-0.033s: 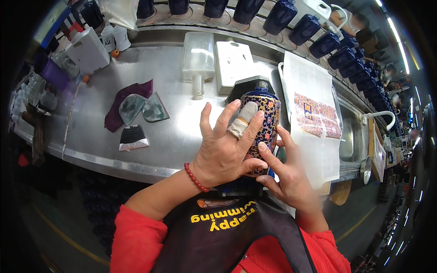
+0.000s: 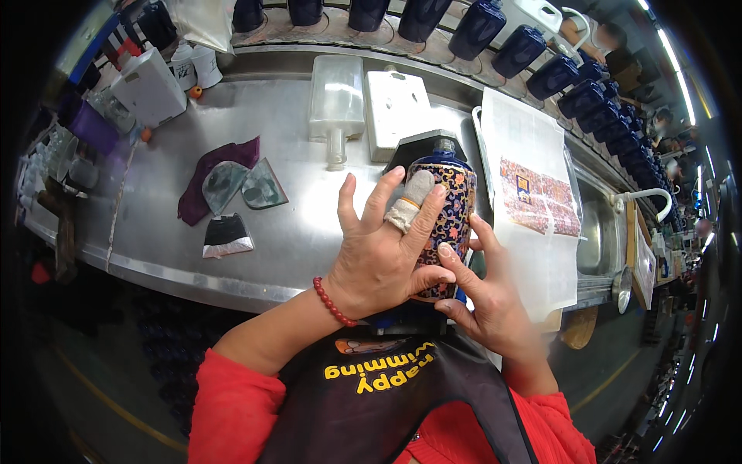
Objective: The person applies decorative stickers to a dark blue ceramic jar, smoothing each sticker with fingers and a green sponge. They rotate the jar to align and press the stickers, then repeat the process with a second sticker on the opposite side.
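A dark blue bottle [image 2: 452, 197] with a dense floral pattern in gold, orange and pink leans against a black angular rest, its neck pointing away from me. My left hand [image 2: 379, 251] lies over its left side with the fingers spread; a grey cloth cover [image 2: 410, 203] wraps one finger. The tips of the thumb and index finger touch the patterned surface. On the right side my right hand [image 2: 491, 294] grips the bottle, thumb on its front and fingers along its edge. My hands hide the bottle's lower left part.
White sheets with a patterned print [image 2: 537, 193] lie to the right, before a sink [image 2: 599, 232]. A clear bottle [image 2: 336, 100] and a white container [image 2: 396, 108] lie behind. Dark cloth and scraper-like pieces [image 2: 224, 185] rest at left. Blue bottles [image 2: 475, 31] line the far conveyor.
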A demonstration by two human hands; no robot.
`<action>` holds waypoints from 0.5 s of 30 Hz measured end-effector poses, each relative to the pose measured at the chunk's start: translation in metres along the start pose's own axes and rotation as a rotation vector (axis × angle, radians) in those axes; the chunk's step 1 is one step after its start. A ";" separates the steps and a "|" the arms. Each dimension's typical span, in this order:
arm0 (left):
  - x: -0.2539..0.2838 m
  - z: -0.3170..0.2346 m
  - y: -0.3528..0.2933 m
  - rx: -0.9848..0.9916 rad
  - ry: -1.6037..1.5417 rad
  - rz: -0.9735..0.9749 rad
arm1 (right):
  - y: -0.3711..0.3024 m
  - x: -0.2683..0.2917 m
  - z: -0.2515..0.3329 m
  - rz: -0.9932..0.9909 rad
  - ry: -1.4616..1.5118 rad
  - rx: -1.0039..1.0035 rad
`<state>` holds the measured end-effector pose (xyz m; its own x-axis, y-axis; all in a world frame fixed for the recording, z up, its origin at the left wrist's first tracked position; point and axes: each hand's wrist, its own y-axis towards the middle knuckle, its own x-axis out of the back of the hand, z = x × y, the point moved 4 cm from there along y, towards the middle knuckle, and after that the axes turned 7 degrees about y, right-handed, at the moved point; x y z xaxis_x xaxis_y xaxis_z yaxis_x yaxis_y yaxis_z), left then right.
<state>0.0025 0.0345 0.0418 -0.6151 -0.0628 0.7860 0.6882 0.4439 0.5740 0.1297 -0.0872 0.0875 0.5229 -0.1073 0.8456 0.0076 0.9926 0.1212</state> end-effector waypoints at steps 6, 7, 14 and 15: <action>-0.002 -0.004 0.013 0.020 -0.052 0.015 | 0.001 0.000 -0.001 0.017 0.019 0.003; -0.003 -0.002 0.015 0.047 -0.063 0.037 | 0.001 -0.001 -0.002 0.009 0.026 0.007; 0.001 0.009 0.013 0.073 -0.121 0.004 | -0.006 0.000 -0.011 -0.017 0.078 0.060; 0.005 0.004 0.009 0.055 -0.110 0.002 | -0.004 0.002 -0.015 -0.049 0.113 0.042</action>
<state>0.0041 0.0418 0.0495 -0.6541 0.0356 0.7556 0.6692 0.4928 0.5562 0.1435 -0.0904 0.0810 0.6153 -0.1464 0.7746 0.0011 0.9827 0.1849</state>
